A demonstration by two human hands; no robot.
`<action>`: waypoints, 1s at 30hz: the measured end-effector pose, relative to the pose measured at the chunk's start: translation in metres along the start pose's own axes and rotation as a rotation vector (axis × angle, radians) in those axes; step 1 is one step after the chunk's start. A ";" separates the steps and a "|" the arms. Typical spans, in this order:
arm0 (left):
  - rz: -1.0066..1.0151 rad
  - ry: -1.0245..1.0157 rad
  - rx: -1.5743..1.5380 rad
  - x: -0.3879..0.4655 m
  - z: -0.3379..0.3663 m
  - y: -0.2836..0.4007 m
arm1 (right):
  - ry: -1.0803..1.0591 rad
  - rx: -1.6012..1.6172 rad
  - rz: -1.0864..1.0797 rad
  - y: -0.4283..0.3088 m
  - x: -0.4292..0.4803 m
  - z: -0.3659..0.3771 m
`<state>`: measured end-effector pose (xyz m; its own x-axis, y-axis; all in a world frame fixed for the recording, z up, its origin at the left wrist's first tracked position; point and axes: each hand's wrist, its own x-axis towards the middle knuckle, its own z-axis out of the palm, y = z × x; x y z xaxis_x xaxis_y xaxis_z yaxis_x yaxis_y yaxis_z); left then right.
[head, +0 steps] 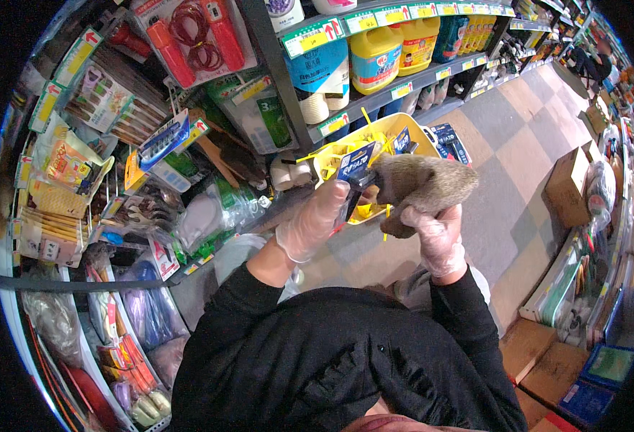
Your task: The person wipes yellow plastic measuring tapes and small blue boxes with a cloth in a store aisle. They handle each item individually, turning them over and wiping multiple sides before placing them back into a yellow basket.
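Note:
My left hand (317, 218), in a clear plastic glove, grips a dark item with a blue header card (357, 162). In my right hand (438, 237), gloved the same way, is a grey-brown cloth (435, 178), bunched up and close to the carded item. Just beyond both hands stands a yellow plastic basket (416, 125) holding yellow strips and more blue-carded packs. Another dark blue carded pack (452, 141) lies by the basket's right side. The cloth and my hands hide part of the basket.
Shelves on the left carry packaged brushes, wooden utensils (138, 116) and a skipping rope pack (198, 40). Yellow detergent jugs (376, 59) stand on the shelf ahead. Cardboard boxes (568, 186) line the aisle's right side. A person (592, 65) crouches far down the aisle.

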<state>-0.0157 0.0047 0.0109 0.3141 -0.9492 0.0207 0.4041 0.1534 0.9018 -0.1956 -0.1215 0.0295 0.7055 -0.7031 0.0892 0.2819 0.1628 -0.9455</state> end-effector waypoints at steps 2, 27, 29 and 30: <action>-0.064 -0.044 -0.018 0.001 -0.005 -0.006 | -0.068 -0.047 0.073 -0.002 -0.004 0.007; 0.046 -0.055 0.427 0.002 -0.004 0.014 | -0.148 0.156 0.017 -0.001 -0.027 0.017; 0.004 -0.033 0.141 0.006 -0.014 -0.003 | 0.002 0.374 0.076 -0.007 -0.024 0.020; -0.009 -0.015 0.095 0.007 -0.012 0.000 | 0.051 0.334 0.042 -0.004 -0.020 0.014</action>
<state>-0.0028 0.0016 0.0060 0.2976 -0.9545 0.0180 0.3230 0.1184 0.9390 -0.2016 -0.0981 0.0355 0.6902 -0.7230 0.0289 0.4567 0.4043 -0.7925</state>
